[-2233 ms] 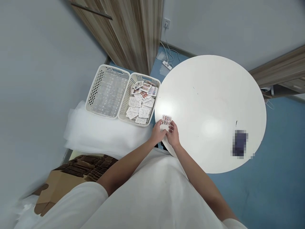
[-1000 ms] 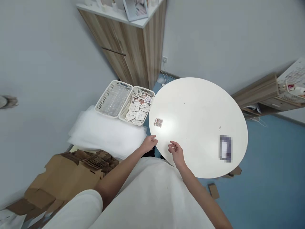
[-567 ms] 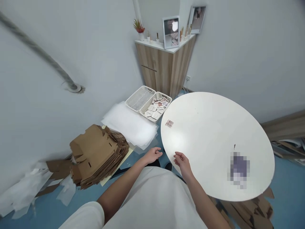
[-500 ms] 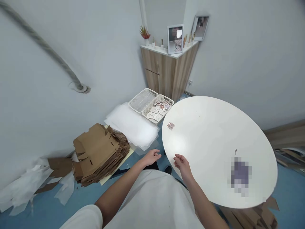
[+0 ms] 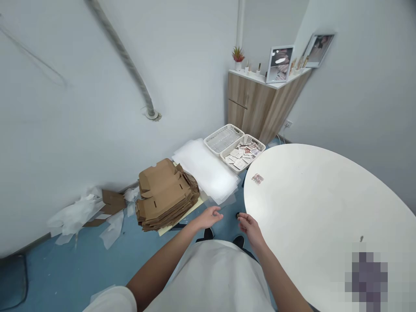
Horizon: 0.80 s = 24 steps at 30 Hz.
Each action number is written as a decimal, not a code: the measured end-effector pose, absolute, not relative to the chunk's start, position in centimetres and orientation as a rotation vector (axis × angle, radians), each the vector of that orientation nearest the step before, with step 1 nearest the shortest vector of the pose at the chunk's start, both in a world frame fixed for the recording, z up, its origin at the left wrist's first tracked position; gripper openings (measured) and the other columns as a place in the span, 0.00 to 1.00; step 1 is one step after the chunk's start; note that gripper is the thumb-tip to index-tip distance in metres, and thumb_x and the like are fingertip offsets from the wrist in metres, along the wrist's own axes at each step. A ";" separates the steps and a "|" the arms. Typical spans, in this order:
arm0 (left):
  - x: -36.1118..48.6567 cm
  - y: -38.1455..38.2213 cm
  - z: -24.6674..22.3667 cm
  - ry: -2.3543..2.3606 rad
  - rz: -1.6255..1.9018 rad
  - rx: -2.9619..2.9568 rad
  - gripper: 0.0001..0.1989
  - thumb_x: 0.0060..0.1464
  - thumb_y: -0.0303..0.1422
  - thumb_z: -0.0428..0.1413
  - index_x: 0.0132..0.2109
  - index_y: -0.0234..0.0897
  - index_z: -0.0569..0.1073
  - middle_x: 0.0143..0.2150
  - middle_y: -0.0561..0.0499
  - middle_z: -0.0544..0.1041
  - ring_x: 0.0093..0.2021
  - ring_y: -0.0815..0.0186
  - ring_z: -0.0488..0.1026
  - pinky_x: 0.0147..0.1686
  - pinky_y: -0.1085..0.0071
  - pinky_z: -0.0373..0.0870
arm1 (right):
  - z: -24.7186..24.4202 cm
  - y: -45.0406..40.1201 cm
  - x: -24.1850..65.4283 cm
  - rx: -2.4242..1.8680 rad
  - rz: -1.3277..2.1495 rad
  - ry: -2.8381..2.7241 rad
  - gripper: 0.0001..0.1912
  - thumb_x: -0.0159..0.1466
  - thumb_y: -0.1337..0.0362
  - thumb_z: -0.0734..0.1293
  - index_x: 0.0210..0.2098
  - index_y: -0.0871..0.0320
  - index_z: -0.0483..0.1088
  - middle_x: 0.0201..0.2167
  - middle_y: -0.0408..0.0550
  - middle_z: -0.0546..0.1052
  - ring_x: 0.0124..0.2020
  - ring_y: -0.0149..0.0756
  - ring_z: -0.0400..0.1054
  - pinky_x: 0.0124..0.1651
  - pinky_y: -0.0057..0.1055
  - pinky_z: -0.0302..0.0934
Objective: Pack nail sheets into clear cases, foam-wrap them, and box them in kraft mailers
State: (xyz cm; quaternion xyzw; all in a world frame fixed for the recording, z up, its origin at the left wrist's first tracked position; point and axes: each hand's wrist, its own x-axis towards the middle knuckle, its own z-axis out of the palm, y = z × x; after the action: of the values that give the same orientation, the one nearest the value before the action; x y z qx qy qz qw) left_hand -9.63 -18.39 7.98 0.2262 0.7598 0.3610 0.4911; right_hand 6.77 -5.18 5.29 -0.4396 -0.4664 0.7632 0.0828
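My left hand is held in the air in front of my body, fingers loosely apart and holding nothing. It is nearest to the stack of flattened brown cardboard boxes and the pile of thin white sheets. My right hand hovers by the left edge of the round white table, its fingers slightly curled and apart with nothing between them. A small printed card lies on the table near its left edge.
Beyond the sheets stand two white baskets, a left one and one with many cards. A corner cabinet stands behind. Torn wrapping lies on the floor at left. A blurred-out patch covers part of the table.
The view has turned left, so the boxes, baskets and table appear farther right. Both hands remain in front of my body, empty.
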 end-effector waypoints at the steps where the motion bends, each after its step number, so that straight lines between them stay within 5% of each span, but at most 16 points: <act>1: -10.1 -19.1 8.0 1.849 0.884 0.552 0.32 0.43 0.49 0.54 0.52 0.35 0.65 0.44 0.46 0.71 0.39 0.63 0.69 0.39 0.70 0.63 | 5.4 -5.6 6.1 -1.305 2.283 -1.410 0.18 0.47 0.55 0.69 0.37 0.54 0.70 0.33 0.45 0.74 0.28 0.32 0.67 0.32 0.31 0.60; 14: -16.6 -23.8 6.6 1.823 0.970 0.690 0.31 0.44 0.48 0.54 0.53 0.35 0.64 0.44 0.45 0.71 0.41 0.61 0.69 0.39 0.68 0.63 | 7.5 -10.7 0.3 -1.332 2.120 -1.733 0.22 0.49 0.51 0.68 0.40 0.54 0.69 0.35 0.46 0.74 0.32 0.33 0.67 0.34 0.29 0.58; 24: -20.8 -20.9 12.4 1.802 0.930 0.904 0.33 0.46 0.47 0.51 0.57 0.35 0.60 0.51 0.43 0.69 0.42 0.61 0.70 0.41 0.69 0.63 | 9.6 -5.8 -4.2 -1.297 1.859 -2.038 0.23 0.50 0.51 0.66 0.42 0.56 0.68 0.38 0.48 0.72 0.34 0.35 0.67 0.37 0.33 0.60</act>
State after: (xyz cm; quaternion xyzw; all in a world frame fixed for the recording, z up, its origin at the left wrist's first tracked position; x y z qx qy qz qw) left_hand -20.84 -20.89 12.36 0.3645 0.7271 0.3753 0.4445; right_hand -4.24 -5.78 9.63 -0.4249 -0.6679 0.6093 0.0465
